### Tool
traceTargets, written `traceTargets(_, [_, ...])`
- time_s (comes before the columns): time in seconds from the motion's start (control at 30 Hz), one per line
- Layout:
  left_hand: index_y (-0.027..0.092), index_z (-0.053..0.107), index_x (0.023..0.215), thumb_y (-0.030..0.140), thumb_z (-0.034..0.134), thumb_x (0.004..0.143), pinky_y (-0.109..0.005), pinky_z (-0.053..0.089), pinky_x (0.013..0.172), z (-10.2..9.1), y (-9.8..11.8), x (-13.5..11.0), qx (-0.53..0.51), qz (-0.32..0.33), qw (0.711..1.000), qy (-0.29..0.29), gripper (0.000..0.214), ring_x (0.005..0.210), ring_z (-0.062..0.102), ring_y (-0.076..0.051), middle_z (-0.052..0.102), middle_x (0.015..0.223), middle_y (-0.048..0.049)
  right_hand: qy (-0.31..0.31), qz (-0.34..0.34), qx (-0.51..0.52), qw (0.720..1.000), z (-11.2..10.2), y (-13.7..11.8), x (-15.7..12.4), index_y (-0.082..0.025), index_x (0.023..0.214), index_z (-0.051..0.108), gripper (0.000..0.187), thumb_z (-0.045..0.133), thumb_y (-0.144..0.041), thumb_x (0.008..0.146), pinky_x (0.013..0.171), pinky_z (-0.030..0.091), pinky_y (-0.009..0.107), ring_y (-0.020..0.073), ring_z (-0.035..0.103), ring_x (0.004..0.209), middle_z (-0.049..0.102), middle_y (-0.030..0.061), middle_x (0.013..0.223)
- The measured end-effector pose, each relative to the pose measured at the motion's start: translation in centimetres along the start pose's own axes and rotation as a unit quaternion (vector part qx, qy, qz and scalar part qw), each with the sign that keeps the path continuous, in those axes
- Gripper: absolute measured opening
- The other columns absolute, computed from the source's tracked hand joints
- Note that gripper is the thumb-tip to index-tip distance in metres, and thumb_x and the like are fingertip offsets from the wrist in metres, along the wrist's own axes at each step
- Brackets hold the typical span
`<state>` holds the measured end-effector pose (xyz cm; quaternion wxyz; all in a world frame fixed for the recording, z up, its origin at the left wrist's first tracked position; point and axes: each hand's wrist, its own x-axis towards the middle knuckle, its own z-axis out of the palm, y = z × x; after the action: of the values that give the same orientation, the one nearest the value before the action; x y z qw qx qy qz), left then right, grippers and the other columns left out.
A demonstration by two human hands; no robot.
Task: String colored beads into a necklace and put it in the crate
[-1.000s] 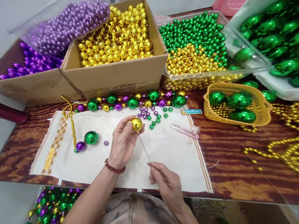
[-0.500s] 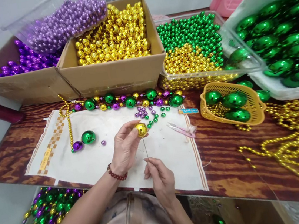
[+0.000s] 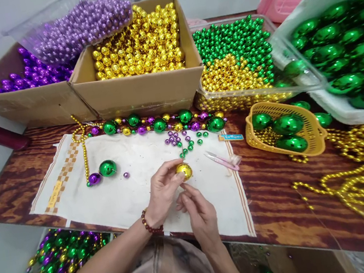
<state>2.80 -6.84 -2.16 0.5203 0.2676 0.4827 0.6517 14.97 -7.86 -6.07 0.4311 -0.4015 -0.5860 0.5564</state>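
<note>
My left hand point(image 3: 167, 186) pinches a shiny gold bead point(image 3: 184, 171) above the white cloth point(image 3: 110, 206). Just below the bead, my right hand point(image 3: 198, 214) has its fingertips closed on a thin needle, mostly hidden by the bead and fingers. Small green beads point(image 3: 190, 145) and small purple beads point(image 3: 177, 140) lie scattered beyond the hands. Over on the left, a large green bead point(image 3: 108, 168) touches a purple bead point(image 3: 95, 178) at the end of a gold bead string point(image 3: 85, 157). A lone small purple bead point(image 3: 126, 175) rests nearby.
Pink-handled scissors point(image 3: 221, 160) lie at the cloth's right side, near a yellow basket point(image 3: 319, 141) of green beads. Cardboard boxes point(image 3: 140, 88) and a clear tub point(image 3: 307, 83) hold beads behind a finished-looking bead strand point(image 3: 159, 125). Gold strings point(image 3: 355, 174) spread rightward.
The gold bead and my left hand have come down and to the right. My right hand has risen to the bead, and the needle length that showed between them is now mostly hidden.
</note>
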Motion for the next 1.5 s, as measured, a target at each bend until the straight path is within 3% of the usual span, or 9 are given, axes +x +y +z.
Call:
traceTargets(0.3, [0.021, 0.069, 0.119, 0.038, 0.070, 0.087, -0.026, 0.052, 0.073, 0.0, -0.6, -0.3, 0.085, -0.027, 0.994, -0.061, 0.036, 0.089, 0.065, -0.018, 0.069, 0.106, -0.0089, 0.107, 0.094, 0.077, 0.987, -0.3, 0.4, 0.9, -0.015, 0.087, 0.069, 0.026, 0.070, -0.041, 0.087, 0.051, 0.050, 0.026, 0.0158, 0.063, 0.053, 0.070, 0.0039, 0.068])
traceTargets(0.47, [0.022, 0.076, 0.104, 0.031, 0.068, 0.088, -0.031, 0.046, 0.091, -3.7, 0.8, 3.5, 0.258, 0.087, 0.961, -0.044, 0.020, 0.100, 0.063, -0.022, 0.070, 0.107, -0.0089, 0.155, 0.098, 0.083, 0.979, -2.1, 1.4, 0.1, -0.014, 0.087, 0.070, 0.025, 0.071, -0.039, 0.085, 0.048, 0.048, 0.025, 0.0150, 0.062, 0.052, 0.069, 0.0043, 0.070])
traceTargets(0.67, [0.019, 0.070, 0.094, 0.012, 0.054, 0.088, -0.038, 0.042, 0.092, -5.5, 0.5, 10.5, 0.524, 0.202, 0.827, -0.038, 0.018, 0.097, 0.056, -0.025, 0.064, 0.096, -0.0084, 0.147, 0.099, 0.062, 0.982, -3.4, 2.0, -1.1, -0.015, 0.089, 0.068, 0.021, 0.068, -0.037, 0.088, 0.050, 0.048, 0.024, 0.0135, 0.061, 0.053, 0.068, 0.0026, 0.069])
traceTargets(0.93, [0.018, 0.065, 0.097, 0.018, 0.058, 0.090, -0.039, 0.040, 0.089, -2.2, -1.9, 9.6, 0.649, 0.217, 0.708, -0.173, 0.010, 0.100, 0.053, -0.028, 0.063, 0.102, -0.0111, 0.151, 0.093, 0.060, 0.982, -3.1, 2.5, -1.3, -0.015, 0.088, 0.067, 0.021, 0.066, -0.037, 0.090, 0.051, 0.048, 0.023, 0.0122, 0.060, 0.052, 0.067, 0.0015, 0.069])
traceTargets(1.03, [0.018, 0.066, 0.093, 0.015, 0.062, 0.086, -0.040, 0.041, 0.092, -2.2, -2.5, 9.5, 0.612, 0.191, 0.750, -0.163, 0.008, 0.102, 0.056, -0.027, 0.064, 0.101, -0.0102, 0.146, 0.099, 0.058, 0.983, -3.2, 2.4, -1.3, -0.015, 0.089, 0.067, 0.023, 0.066, -0.038, 0.090, 0.051, 0.050, 0.024, 0.0125, 0.060, 0.051, 0.067, 0.0017, 0.069])
traceTargets(1.17, [0.018, 0.068, 0.091, 0.025, 0.070, 0.083, -0.035, 0.046, 0.084, -2.6, -1.7, 9.4, 0.334, 0.074, 0.934, -0.101, 0.011, 0.086, 0.062, -0.020, 0.068, 0.092, -0.0067, 0.141, 0.099, 0.059, 0.983, -3.3, 2.1, -1.3, -0.015, 0.088, 0.068, 0.025, 0.067, -0.040, 0.089, 0.050, 0.052, 0.026, 0.0134, 0.059, 0.051, 0.064, 0.0004, 0.064])
traceTargets(1.23, [0.017, 0.070, 0.093, 0.032, 0.075, 0.080, -0.033, 0.049, 0.081, -2.7, -0.6, 8.9, 0.135, -0.022, 0.987, -0.083, 0.021, 0.082, 0.065, -0.018, 0.070, 0.089, -0.0062, 0.133, 0.092, 0.059, 0.985, -3.3, 1.9, -1.4, -0.016, 0.088, 0.068, 0.023, 0.067, -0.039, 0.090, 0.050, 0.052, 0.025, 0.0133, 0.059, 0.050, 0.063, -0.0004, 0.061])
traceTargets(1.33, [0.015, 0.072, 0.098, 0.031, 0.079, 0.078, -0.035, 0.052, 0.087, -2.5, 1.1, 7.6, -0.057, -0.120, 0.987, -0.094, 0.026, 0.084, 0.069, -0.018, 0.072, 0.092, -0.0074, 0.113, 0.072, 0.056, 0.989, -3.5, 1.7, -1.6, -0.016, 0.090, 0.070, 0.018, 0.065, -0.034, 0.092, 0.050, 0.051, 0.024, 0.0123, 0.058, 0.050, 0.062, -0.0016, 0.060])
traceTargets(1.5, [0.015, 0.073, 0.105, 0.025, 0.075, 0.083, -0.035, 0.053, 0.092, -2.2, 2.3, 6.2, -0.173, -0.166, 0.965, -0.103, 0.024, 0.087, 0.068, -0.016, 0.070, 0.090, -0.0065, 0.081, 0.028, 0.024, 0.996, -3.8, 1.1, -2.0, -0.018, 0.094, 0.072, 0.014, 0.062, -0.026, 0.095, 0.048, 0.048, 0.021, 0.0101, 0.055, 0.048, 0.059, -0.0031, 0.058])
